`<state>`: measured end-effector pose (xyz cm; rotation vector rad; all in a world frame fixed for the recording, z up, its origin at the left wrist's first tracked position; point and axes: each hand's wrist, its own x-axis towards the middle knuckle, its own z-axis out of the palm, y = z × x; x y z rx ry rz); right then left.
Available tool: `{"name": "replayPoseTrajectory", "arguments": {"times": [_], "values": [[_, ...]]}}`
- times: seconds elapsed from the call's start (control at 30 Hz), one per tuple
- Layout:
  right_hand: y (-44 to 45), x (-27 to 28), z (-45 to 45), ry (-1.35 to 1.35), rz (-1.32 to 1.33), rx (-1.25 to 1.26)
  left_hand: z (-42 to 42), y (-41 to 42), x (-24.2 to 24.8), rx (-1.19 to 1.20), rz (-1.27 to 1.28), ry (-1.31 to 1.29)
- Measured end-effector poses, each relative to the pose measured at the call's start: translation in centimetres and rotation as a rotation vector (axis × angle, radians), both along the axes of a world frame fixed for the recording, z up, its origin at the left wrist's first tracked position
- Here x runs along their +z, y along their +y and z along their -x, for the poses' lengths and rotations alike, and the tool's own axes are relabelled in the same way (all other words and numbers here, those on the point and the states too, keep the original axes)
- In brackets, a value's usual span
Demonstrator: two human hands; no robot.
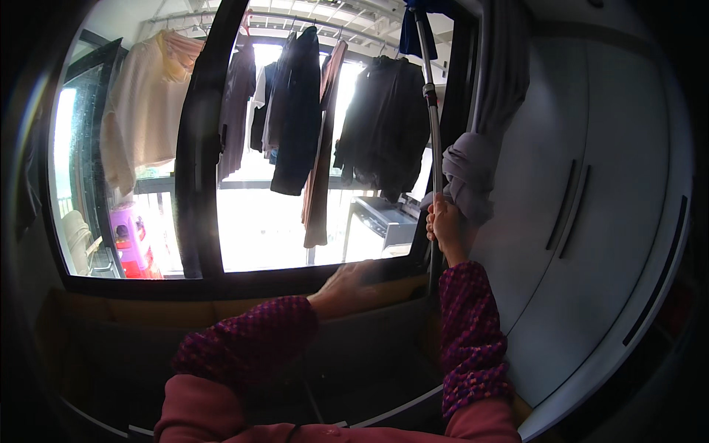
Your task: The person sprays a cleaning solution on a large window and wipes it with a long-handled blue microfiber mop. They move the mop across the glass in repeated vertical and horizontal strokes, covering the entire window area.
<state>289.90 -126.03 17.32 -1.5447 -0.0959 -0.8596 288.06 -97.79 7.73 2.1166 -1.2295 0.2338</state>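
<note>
My right hand (pixel 445 224) grips a long metal pole (pixel 435 127) that stands nearly upright before the right side of the window frame. At the pole's top is a dark blue cloth (pixel 411 33); how the two are joined cannot be told. My left hand (pixel 346 288), slightly blurred, is held near the lower window frame (pixel 288 275) with no object seen in it. Beside the pole hangs a knotted grey curtain (pixel 471 166). Patterned purple sleeve covers are on both forearms.
Beyond the window, dark trousers (pixel 296 122), a dark jacket (pixel 385 116) and a cream knit top (pixel 147 105) hang from rails. A white wardrobe (pixel 543 194) with long dark handles stands to the right. A purple and red object (pixel 132 238) stands outside at left.
</note>
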Motion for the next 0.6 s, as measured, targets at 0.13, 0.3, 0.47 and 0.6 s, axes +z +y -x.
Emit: {"name": "replayPoseTrajectory", "arguments": {"times": [0.13,0.3,0.47,0.6], "values": [[-1.1,0.6,-0.8,0.085,0.015,-0.015,-1.6,-0.1,2.6,-0.060,0.063,-0.125],[-4.1,-1.6,-0.2,0.240,0.069,-0.049,-5.1,-3.1,4.4,-0.029,0.015,-0.396],[-5.7,-7.5,3.1,0.270,0.207,-0.137,-5.6,-7.2,6.5,0.041,-0.002,-0.545],[-4.8,-14.2,6.8,0.391,0.121,-0.040,-6.3,-10.7,8.6,0.129,-0.012,-0.793]]}}
